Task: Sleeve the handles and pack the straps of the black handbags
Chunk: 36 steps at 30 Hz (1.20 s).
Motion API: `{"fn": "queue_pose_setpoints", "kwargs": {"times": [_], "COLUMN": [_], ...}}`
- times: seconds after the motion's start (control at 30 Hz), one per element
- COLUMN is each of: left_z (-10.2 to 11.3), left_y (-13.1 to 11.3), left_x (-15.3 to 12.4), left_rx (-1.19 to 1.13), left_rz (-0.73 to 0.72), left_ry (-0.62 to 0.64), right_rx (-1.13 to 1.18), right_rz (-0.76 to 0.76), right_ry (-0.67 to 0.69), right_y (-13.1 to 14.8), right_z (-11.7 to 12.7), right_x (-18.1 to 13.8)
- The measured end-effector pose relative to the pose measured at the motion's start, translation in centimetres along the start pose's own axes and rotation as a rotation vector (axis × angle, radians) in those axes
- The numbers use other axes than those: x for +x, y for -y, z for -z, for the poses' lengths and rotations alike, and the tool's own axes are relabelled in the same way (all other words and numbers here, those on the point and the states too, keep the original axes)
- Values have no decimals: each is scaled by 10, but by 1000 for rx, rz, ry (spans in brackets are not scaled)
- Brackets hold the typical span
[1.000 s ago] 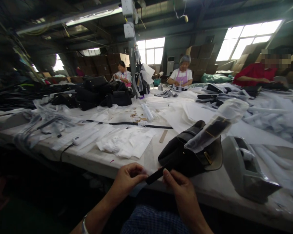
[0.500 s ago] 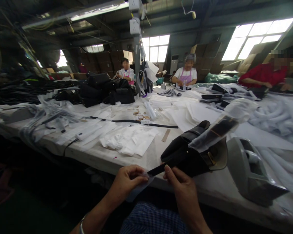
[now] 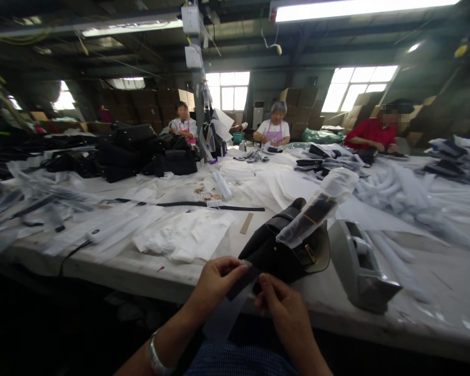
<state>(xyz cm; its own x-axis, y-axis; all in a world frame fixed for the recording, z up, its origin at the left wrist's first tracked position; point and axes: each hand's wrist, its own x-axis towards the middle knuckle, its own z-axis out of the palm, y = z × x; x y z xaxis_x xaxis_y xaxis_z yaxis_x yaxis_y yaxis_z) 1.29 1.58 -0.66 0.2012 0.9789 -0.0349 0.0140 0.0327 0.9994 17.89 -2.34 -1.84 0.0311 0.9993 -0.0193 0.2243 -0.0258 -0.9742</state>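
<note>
Right now, at the lower middle of the frame, your left hand (image 3: 216, 282) has thumb and fingertips pinched on the top of a translucent sheet (image 3: 224, 314), which hangs down past the near edge of the bench (image 3: 149, 280). Your right hand (image 3: 282, 303) is just beside it, a little lower, thumb and fingers drawn close at a dark strap (image 3: 256, 287); you cannot tell from this view whether they clamp it.

Just above your hands, right of the frame's middle, the black bag (image 3: 270, 248) lies tilted on the bench, its flap side facing right with a gold-coloured clasp (image 3: 309, 254) on it. A clear plastic sleeve (image 3: 327, 201) with a dark piece inside rests slantwise across the bag. To the right of that you have a grey tape dispenser (image 3: 350, 261).

Left of the bag, nearer the frame's middle, are a small brown strip (image 3: 246, 223) and a heap of white sheets (image 3: 186, 232), with a long black strap (image 3: 211, 207) beyond them. A pile of black bags (image 3: 141, 149) fills the middle left, and three co-workers sit across the upper part of the frame.
</note>
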Motion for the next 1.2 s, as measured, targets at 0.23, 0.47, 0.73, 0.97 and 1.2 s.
{"fn": "queue_pose_setpoints", "kwargs": {"times": [0.23,0.47,0.73,0.97,1.2], "left_z": [-24,-29,-13,-19,-22], "left_y": [-24,-27,-4,1,-3], "left_x": [37,45,24,21,20], "left_rx": [11,9,127,90,293], "left_rz": [-195,-167,-166,-155,-338], "left_ry": [14,-36,-44,-119,-258], "right_rx": [140,462,367,365,343], "right_rz": [-22,-98,-77,-87,-71], "right_ry": [-93,-124,-227,-209,-223], "right_y": [7,13,10,17,20], "right_z": [0,-8,-12,-13,-12], "right_x": [5,21,22,27,33]}}
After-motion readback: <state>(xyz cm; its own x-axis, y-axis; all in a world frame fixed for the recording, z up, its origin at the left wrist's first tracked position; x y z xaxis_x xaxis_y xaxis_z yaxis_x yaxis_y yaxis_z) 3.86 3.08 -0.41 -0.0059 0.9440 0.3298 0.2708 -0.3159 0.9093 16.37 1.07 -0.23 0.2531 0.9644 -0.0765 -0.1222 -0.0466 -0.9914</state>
